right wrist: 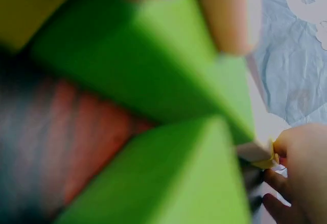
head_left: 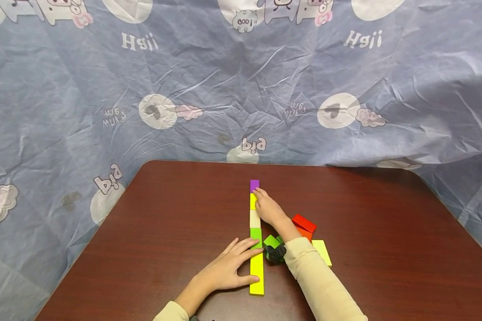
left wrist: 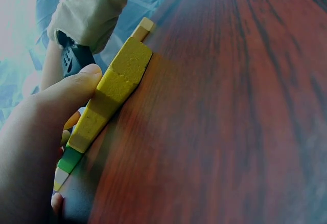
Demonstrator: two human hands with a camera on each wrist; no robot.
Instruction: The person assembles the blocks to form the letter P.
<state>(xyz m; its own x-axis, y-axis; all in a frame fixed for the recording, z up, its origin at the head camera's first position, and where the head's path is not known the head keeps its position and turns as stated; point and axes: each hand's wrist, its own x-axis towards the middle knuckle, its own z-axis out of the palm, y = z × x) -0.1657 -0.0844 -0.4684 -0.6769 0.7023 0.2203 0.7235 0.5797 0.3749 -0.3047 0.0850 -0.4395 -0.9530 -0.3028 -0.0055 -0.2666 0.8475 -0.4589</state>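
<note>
Blocks in a straight row run along the counter, from beneath the left grip to the fingertips of the right grip. The left grip is spread wide and clasps nothing: its thumb touches the near yellow stretch and its fingers reach over the green block. The right grip has its fingertips at the purple block and the far yellow block; whether it pinches either, I cannot tell. Between the two grips sits the cream block.

A push from the right grip that isn't square to the row could skew the far end or open a seam. Uneven pressure under the left grip might twist the near end. Just behind the right grip, the black wrist device hangs close to the loose green block; a careless withdrawal could knock that into the row, or scatter the red block and pale yellow block.

No brand or label shows on the blocks. Beyond both grips, the cloth reads "Hgii" twice and "BOO"; its other, upside-down lettering I can't read surely.
</note>
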